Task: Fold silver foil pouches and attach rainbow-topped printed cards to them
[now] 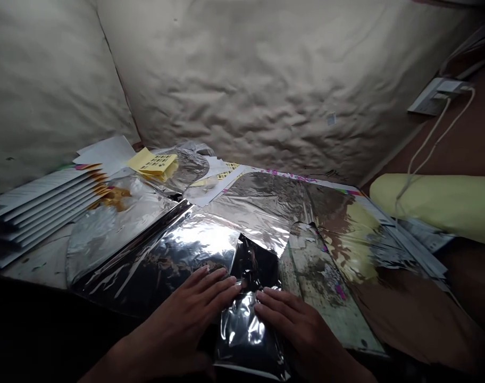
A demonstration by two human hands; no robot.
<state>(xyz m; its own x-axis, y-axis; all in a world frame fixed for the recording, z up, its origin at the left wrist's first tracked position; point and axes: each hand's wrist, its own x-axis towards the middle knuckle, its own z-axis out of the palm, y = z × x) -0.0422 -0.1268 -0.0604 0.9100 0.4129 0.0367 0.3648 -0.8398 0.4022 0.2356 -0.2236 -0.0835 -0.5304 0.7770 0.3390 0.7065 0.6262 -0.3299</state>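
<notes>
A packet of shiny silver film (248, 332) lies in front of me at the table's near edge. Its upper end is a folded flap (256, 260) that looks dark and mirror-like. My left hand (190, 300) rests flat, fingers stretched out, with its fingertips at the packet's left side by the fold. From the right, my right hand (292, 316) lies with straight fingers across the packet's right edge. Whatever the film may cover is hidden. Under and beyond the packet spreads a larger sheet of silver film (202, 234).
A stack of white folded sheets (39, 199) stands at the left, near a yellow printed packet (157, 162). A worn greenish board (326, 298) is to the right. Farther right are a yellow roll (437, 205) and a power socket (437, 96) with hanging white cables.
</notes>
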